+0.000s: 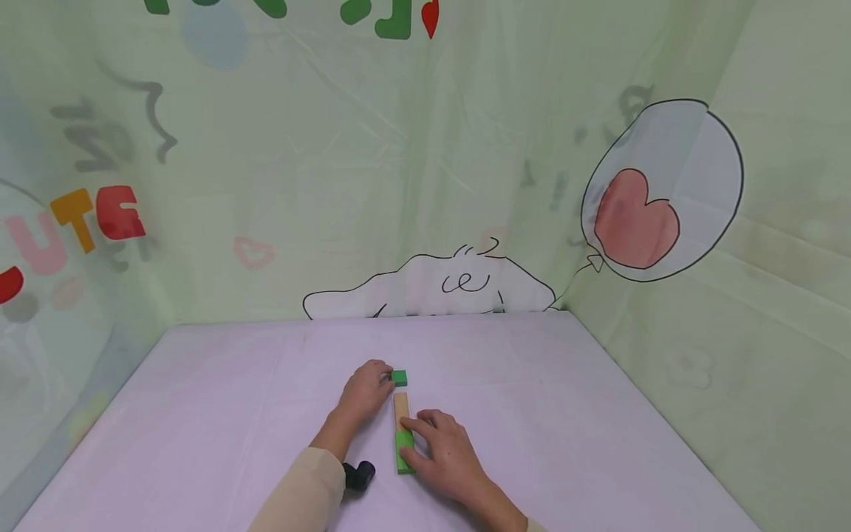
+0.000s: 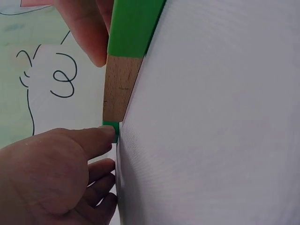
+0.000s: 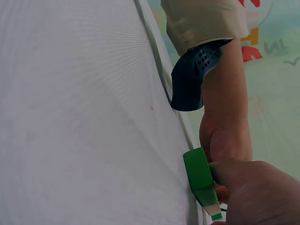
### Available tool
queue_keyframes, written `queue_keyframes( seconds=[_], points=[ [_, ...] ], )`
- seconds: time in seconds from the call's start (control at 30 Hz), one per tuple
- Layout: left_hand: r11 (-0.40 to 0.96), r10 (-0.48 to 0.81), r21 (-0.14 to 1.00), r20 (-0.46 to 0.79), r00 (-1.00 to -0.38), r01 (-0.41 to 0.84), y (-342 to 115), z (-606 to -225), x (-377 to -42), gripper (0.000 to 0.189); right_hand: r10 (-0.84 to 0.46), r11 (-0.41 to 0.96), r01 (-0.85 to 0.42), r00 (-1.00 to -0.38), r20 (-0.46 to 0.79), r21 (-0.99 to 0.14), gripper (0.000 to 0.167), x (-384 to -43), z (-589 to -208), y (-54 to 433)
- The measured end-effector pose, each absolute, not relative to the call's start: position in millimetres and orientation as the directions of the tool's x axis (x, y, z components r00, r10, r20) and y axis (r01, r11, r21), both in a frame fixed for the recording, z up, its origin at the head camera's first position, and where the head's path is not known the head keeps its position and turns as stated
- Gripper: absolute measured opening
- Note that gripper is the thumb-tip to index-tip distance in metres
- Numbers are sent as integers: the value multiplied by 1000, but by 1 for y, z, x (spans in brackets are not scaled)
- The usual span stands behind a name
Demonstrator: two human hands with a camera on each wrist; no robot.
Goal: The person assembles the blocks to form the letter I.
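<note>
A small green block (image 1: pixel 399 378) stands on the table, and the thumb and forefinger of my left hand (image 1: pixel 366 391) pinch it at its left side. In the left wrist view, the thumb of that left hand (image 2: pixel 51 168) covers part of this green block (image 2: pixel 112 133). Nearer to me, a plain wooden block (image 1: pixel 401 410) lies end to end with a longer green block (image 1: pixel 404 464). My right hand (image 1: pixel 448 454) holds the longer green block with its thumb, while its forefinger touches close to the join. In the right wrist view, the longer green block (image 3: pixel 198 168) shows end-on beside the thumb.
A dark camera mount (image 1: pixel 360 476) sticks out by my left sleeve (image 1: pixel 306 480), above the pale tabletop (image 1: pixel 199 414). Behind the table hangs a printed cloth (image 1: pixel 332 185) with letters, and a balloon drawing (image 1: pixel 665 192) is at the right.
</note>
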State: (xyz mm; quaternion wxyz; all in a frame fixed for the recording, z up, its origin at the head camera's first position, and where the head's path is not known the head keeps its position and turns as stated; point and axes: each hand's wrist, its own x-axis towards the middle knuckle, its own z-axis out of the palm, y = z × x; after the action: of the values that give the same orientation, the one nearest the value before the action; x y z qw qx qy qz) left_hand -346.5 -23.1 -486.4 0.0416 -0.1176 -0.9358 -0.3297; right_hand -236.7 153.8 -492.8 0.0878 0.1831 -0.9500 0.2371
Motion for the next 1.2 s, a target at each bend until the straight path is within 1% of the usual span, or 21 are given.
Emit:
queue_keyframes(
  seconds=[0.47, 0.7, 0.97, 1.2],
  points=[
    [751, 185, 619, 134, -974, 228, -23, -485, -347, 34, -294, 821, -363, -931, 218, -441, 46, -237, -492, 153],
    [750, 176, 626, 117, -977, 211, -24, -488, -347, 35, -305, 812, -381, -923, 234, -442, 45, -236, -495, 153],
    [749, 208, 627, 85, -974, 215, -30, -488, -346, 42, -310, 810, -398, -914, 262, -430, 44, -236, -496, 153],
    [750, 253, 614, 78, -964, 246, -32, -484, -348, 41, -303, 812, -391, -917, 259, -433, 44, -238, -493, 155]
  ],
)
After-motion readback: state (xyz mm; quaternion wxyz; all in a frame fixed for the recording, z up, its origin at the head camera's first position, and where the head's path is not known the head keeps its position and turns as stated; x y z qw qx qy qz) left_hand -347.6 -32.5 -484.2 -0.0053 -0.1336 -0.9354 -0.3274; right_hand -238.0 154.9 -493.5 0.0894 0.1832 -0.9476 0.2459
